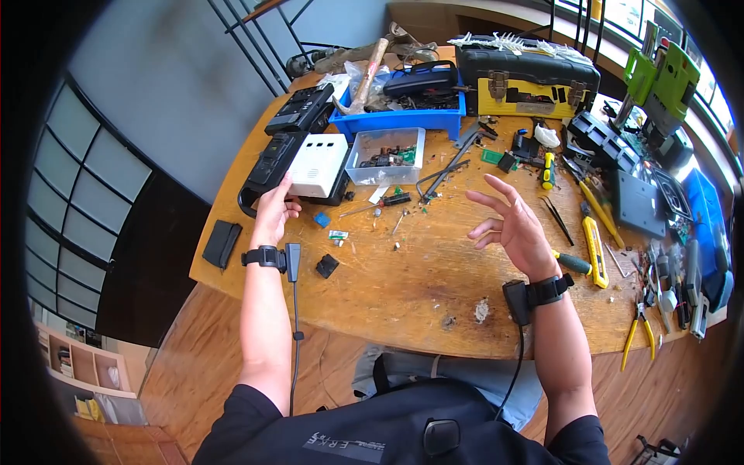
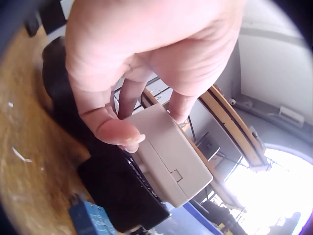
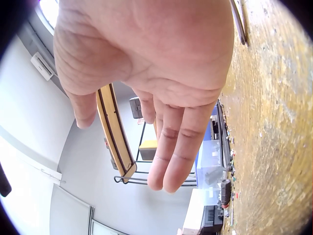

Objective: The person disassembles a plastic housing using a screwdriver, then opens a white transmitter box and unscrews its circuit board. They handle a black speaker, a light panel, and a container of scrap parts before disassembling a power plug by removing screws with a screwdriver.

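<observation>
A white box (image 1: pixel 319 166) lies on top of a black case at the table's left side, beside a clear plastic bin (image 1: pixel 385 155). My left hand (image 1: pixel 273 216) grips the near left edge of the box; in the left wrist view its fingers (image 2: pixel 117 132) curl round the end of the white box (image 2: pixel 171 156), above the black case (image 2: pixel 117 191). My right hand (image 1: pixel 519 232) hovers over the middle right of the table, holding nothing, its fingers loosely extended. The right wrist view shows that hand (image 3: pixel 146 88) with the white box (image 3: pixel 194 211) far beyond it.
Behind stand a blue tray (image 1: pixel 403 121) with a hammer and a black-yellow toolbox (image 1: pixel 527 77). Screwdrivers, tweezers, a yellow cutter (image 1: pixel 594 249) and pliers (image 1: pixel 638 329) lie at the right. Small parts and a black pouch (image 1: pixel 222 244) lie near the left hand.
</observation>
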A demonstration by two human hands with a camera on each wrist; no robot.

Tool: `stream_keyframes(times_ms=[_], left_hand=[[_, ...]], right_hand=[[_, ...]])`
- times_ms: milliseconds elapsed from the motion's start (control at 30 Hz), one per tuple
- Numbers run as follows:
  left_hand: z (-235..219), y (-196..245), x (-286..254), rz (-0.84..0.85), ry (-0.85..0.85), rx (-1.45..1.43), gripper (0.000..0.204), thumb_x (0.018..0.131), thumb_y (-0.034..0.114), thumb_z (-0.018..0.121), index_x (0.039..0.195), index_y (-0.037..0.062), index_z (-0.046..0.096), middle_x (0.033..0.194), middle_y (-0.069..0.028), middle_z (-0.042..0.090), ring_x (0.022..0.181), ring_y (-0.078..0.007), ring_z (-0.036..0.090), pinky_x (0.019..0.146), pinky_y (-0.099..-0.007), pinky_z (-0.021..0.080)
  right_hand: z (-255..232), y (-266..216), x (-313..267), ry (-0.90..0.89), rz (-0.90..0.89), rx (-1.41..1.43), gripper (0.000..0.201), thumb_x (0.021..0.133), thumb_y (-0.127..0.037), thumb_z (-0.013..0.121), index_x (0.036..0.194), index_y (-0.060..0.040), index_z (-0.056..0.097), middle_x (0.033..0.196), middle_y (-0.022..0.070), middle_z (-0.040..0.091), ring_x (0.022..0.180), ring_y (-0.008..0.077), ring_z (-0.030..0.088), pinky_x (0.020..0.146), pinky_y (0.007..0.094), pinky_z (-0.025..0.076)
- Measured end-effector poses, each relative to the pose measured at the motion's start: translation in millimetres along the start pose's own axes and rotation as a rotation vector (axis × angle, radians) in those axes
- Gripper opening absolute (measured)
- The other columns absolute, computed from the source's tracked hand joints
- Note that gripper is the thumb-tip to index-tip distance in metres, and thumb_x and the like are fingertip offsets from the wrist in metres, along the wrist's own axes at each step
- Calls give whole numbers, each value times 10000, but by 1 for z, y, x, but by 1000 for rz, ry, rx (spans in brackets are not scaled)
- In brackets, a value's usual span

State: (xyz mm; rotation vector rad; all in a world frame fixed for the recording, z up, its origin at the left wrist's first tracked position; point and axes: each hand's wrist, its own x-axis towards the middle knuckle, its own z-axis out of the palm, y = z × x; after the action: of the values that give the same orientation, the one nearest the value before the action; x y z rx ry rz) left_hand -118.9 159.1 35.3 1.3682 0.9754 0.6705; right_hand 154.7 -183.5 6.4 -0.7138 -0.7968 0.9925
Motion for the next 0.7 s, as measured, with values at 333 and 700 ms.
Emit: stream_keyframes(times_ms=[333,700], left_hand=[[-131,11,-29,333,552,442,337,835,239,663,1064,-3,611,897,-72,638,679,-88,575,596,-221,475],[-246,-60,-19,14,341,1125,883,639,350,819,1334,-5,405,1318,-243,443,1224,-330,444,1016,-355,362]], right_hand=[[4,2,-1,5,4,-19,582,960,-383,401,1399,-32,249,1321,242,428,857,268,647,703,344,545],[7,5,-2,1,33,-111,666,926,-447,448,1400,-31,235,1331,244,418,852,265,642,698,339,543]])
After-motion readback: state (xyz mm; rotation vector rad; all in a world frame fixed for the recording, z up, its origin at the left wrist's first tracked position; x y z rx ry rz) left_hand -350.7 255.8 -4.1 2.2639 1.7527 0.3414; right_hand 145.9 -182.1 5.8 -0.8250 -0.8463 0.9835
